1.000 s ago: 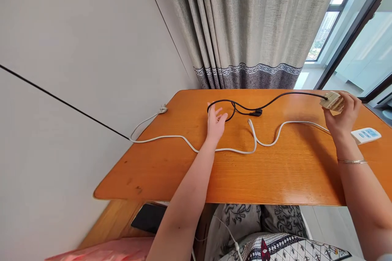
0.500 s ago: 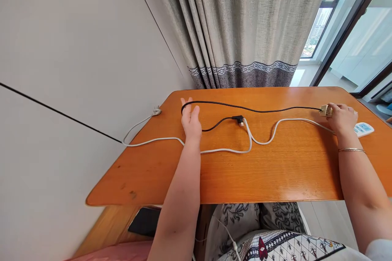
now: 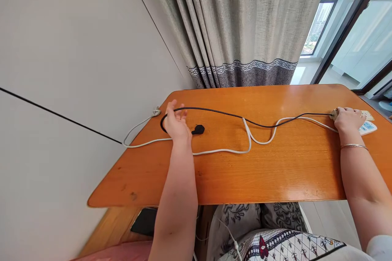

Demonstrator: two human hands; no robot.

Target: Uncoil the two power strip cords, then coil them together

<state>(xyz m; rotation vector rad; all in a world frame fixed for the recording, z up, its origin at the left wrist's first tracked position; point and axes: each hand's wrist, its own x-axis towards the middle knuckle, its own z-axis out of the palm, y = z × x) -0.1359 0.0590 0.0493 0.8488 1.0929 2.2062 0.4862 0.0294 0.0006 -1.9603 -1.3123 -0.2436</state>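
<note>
My left hand, over the left part of the table, has its fingers loosely curled and partly spread, with the black cable hooked in a loop around it. Just right of that hand lies the cable's black plug. At the right end, my right hand is closed over a beige power strip, into which the black cable runs. A white power strip lies close in front of it, partly hidden by the hand. Its white cable winds leftward beneath my left forearm to a white plug.
The wooden table stands against a pale wall on the left. A grey curtain hangs behind it, and a glass door is at the right. Below the front edge lies a dark flat object.
My left hand has moved left, drawing the black cable and its plug leftward. The black cable now crosses the white one. My right hand and the beige strip have shifted slightly right.
</note>
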